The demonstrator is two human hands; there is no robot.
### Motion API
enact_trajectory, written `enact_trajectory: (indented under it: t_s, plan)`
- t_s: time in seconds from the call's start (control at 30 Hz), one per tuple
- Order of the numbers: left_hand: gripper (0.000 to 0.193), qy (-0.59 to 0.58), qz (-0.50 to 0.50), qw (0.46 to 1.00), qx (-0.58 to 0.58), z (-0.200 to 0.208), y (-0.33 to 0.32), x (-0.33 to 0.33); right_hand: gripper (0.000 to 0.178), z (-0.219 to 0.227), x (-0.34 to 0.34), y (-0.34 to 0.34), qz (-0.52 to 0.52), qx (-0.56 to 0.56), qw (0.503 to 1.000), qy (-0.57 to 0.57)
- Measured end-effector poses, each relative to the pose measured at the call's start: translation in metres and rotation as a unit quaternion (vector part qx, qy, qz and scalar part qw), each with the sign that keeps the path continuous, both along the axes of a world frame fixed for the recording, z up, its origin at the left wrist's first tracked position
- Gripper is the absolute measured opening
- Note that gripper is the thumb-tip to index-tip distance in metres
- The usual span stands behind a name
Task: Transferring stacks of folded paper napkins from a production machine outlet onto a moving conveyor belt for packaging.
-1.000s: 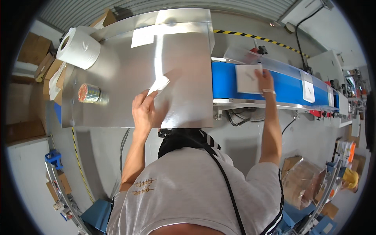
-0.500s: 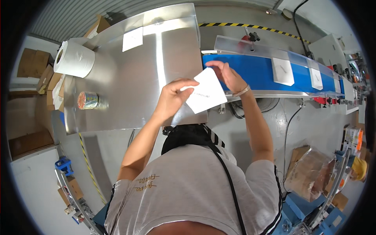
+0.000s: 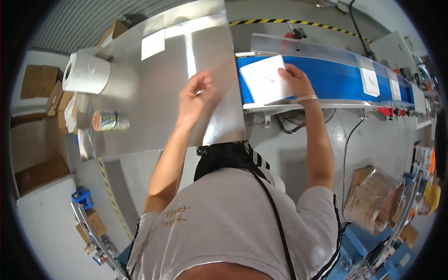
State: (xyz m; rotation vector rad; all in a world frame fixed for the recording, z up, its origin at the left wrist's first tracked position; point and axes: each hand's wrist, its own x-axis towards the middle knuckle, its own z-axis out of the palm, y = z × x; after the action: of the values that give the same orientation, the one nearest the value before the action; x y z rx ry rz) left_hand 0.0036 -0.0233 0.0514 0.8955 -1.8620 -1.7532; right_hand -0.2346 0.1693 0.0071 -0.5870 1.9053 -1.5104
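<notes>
My right hand (image 3: 298, 81) grips a flat white square packet (image 3: 263, 81) by its right edge, thumb on top. The packet is tilted above the near end of a blue conveyor belt (image 3: 326, 81) and bears a small dark print. Whether it touches the belt I cannot tell. Over the right part of the metal table (image 3: 154, 107) is my left hand (image 3: 198, 88), slightly blurred, its fingers loosely curled and apart with nothing seen in them. Farther right along the belt lie similar white packets, the nearest one (image 3: 369, 83) by the clear guard.
A white roll (image 3: 88, 72) and a smaller tape roll (image 3: 105, 120) stand at the table's left. Another white square (image 3: 153, 44) lies near its far edge. A clear guard rail (image 3: 308, 45) runs along the belt's far side. Cardboard boxes (image 3: 39, 79) are at far left.
My left hand has let go of the white packet and moved back left. My right hand now holds it, over the belt. The packets on the belt have shifted right.
</notes>
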Motion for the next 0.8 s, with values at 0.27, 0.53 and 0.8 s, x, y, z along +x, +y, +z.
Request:
enact_trajectory:
  t_s: [0.27, 0.53, 0.8]
  plan:
    - [0.034, -0.058, -0.058, 0.996, -0.043, -0.044, -0.003, 0.026, 0.046, -0.047, -0.143, 0.1, -0.216, 0.11, 0.952, 0.189]
    - [0.018, 0.06, -0.021, 0.993, 0.103, -0.089, 0.011, 0.034, 0.043, -0.091, -0.04, 0.153, -0.555, 0.028, 0.769, 0.317]
    - [0.012, 0.092, -0.11, 0.985, -0.1, -0.12, -0.008, 0.037, 0.024, -0.304, 0.276, 0.173, -0.304, 0.399, 0.864, -0.04]
